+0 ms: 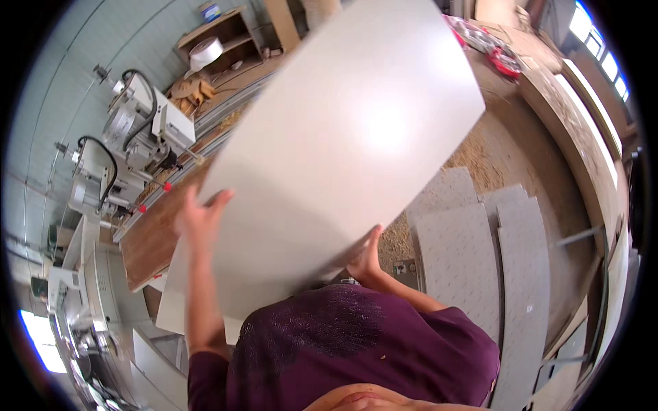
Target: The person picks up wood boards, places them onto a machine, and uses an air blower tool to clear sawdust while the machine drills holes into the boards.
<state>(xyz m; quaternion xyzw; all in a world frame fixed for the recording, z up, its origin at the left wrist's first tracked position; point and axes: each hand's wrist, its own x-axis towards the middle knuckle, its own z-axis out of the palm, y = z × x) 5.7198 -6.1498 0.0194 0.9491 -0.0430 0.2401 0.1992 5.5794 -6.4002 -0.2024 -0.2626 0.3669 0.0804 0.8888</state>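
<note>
A large white panel [329, 144] fills the middle of the head view, tilted, its far end reaching up to the top edge. My left hand [200, 222] is at the panel's left edge, slightly blurred, with the thumb over the face and the other fingers along the edge. My right hand [365, 260] grips the near right edge, thumb up on the face and fingers passing underneath, out of sight. Below the left part of the panel shows another pale board [175, 294], close to my left forearm.
A woodworking machine with two motor heads [130, 130] stands at the left, beside a brown board [147, 257]. Stacked grey panels [459, 253] lie at the right, near sawdust [473, 154] on the floor. Long boards [569, 123] line the far right. A shelf unit [229, 44] stands at the back.
</note>
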